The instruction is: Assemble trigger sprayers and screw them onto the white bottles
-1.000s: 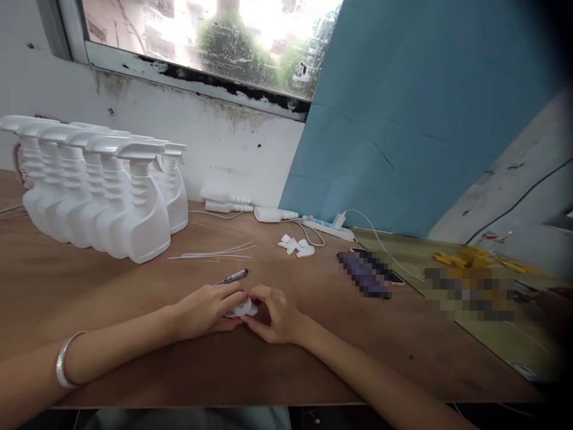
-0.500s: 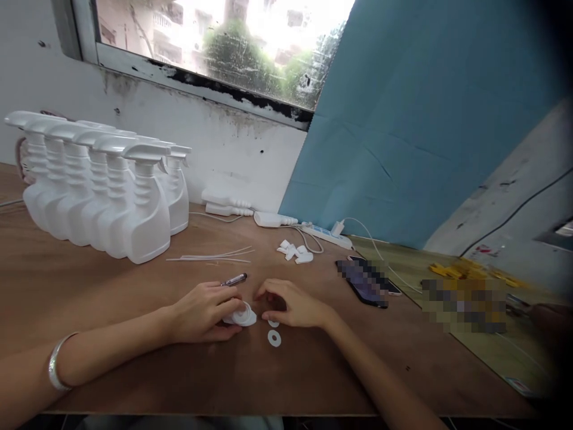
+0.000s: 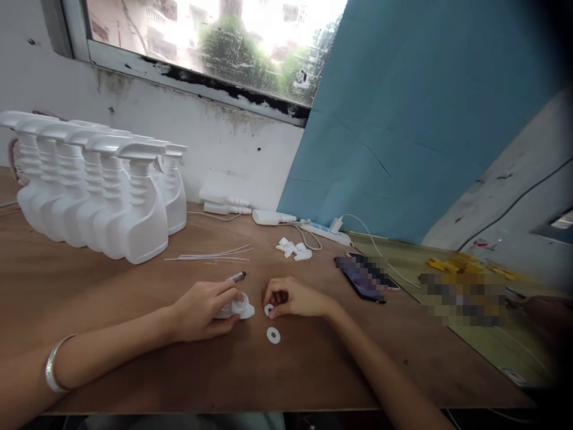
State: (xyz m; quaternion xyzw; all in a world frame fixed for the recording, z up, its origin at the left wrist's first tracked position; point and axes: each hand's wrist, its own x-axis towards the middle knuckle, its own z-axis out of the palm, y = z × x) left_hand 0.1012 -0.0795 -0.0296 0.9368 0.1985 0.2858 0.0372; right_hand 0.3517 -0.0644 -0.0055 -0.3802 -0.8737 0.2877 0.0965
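Observation:
My left hand (image 3: 203, 312) is closed around a white plastic spray bottle head (image 3: 242, 309), its round open collar turned upward. To the right of it, my right hand (image 3: 298, 297) pinches a small white ring washer (image 3: 268, 310) between thumb and fingertips. A second white washer (image 3: 273, 335) lies flat on the table just below that hand. Behind my left hand rests a pen (image 3: 237, 276), partly hidden by the fingers.
White spray bottles (image 3: 145, 218) stand in rows at the left. Thin white tubes (image 3: 210, 257) and small white plastic pieces (image 3: 295, 249) lie beyond my hands. Two phones (image 3: 360, 280) are at the right, near a power strip (image 3: 326, 232). Another person's hand (image 3: 539, 313) shows far right.
My right fingers have closed on one washer and moved it slightly away from the other. My left hand still holds the spray bottle head, whose collar is now more exposed.

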